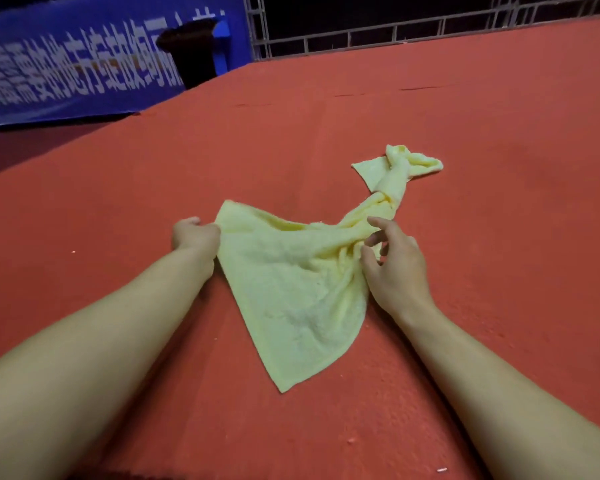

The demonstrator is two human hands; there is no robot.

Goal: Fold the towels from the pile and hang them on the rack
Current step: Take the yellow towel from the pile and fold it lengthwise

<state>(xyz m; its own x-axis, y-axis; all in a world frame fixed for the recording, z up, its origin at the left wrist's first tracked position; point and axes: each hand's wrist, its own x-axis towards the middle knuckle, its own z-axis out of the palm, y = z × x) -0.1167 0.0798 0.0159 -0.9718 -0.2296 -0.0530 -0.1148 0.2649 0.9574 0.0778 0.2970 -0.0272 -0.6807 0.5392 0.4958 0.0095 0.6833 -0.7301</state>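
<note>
A pale yellow towel [291,292] lies on the red carpeted surface [118,237]. Its near part is spread flat in a triangle; its far part is twisted into a rope that ends in a bunched knot at the upper right. My left hand [196,235] pinches the towel's left corner, fingers closed on the edge. My right hand [390,263] rests over the gathered folds in the towel's middle, fingers curled and partly apart, touching the cloth. No rack and no pile show in the head view.
A blue banner with white characters [66,64] stands at the far left edge. A dark bin [196,50] sits behind the surface. A metal grid fence [395,26] runs along the back. Seams cross the carpet farther off.
</note>
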